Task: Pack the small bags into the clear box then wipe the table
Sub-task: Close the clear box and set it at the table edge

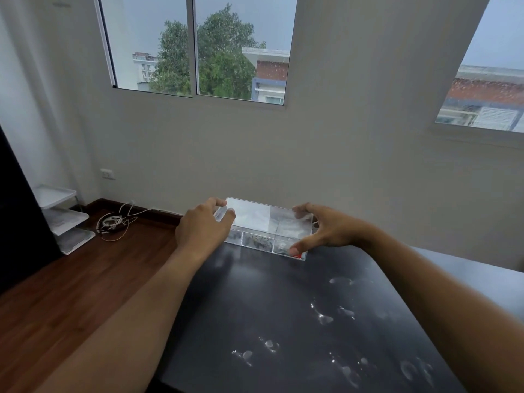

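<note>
The black table (pixel 255 307) fills the near part of the view. Its near right part has wet-looking smudges (pixel 323 317) and spots on it. They are shiny and pale on the dark top.

Two bare arms reach out from the near side toward the far end of the table. At that far end sits the clear box (pixel 263 226). It rests on the table, close to the far edge. It has a clear lid on top. Inside, thin clear walls split it into parts. Small bags (pixel 256 239) lie inside, with dark bits in them. They are too blurry to count. A bit of red shows at the near right corner of the box.

The left hand (pixel 202 228) holds the left end of the box. Its fingers curl over the far left corner of the lid. The right hand (pixel 326 228) holds the right end. Its fingers lie on the far right corner and its thumb presses the near right corner.

To the left, past the table, is a brown wood floor (pixel 71 279). A white rack (pixel 62 217) stands on it by the wall. A bundle of white cord (pixel 113 222) lies next to the rack. Farthest away is a pale wall with windows (pixel 195 46). Green trees and buildings show through the glass.
</note>
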A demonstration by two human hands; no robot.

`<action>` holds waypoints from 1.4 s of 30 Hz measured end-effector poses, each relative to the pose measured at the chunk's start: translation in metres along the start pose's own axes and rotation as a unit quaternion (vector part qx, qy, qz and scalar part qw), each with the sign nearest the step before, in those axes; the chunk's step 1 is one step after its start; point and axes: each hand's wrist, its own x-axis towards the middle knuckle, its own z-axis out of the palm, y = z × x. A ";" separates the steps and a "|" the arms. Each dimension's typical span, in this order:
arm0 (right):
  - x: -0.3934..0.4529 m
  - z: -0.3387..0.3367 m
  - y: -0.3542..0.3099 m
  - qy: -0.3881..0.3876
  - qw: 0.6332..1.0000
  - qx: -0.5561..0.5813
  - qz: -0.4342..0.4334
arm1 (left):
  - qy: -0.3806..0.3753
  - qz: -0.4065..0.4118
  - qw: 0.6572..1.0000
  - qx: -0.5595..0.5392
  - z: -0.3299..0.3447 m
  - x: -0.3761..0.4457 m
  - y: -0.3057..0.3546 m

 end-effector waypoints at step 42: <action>-0.180 -0.021 0.043 0.151 0.971 -0.165 0.079 | -0.001 0.320 0.938 0.135 0.041 -0.075 0.085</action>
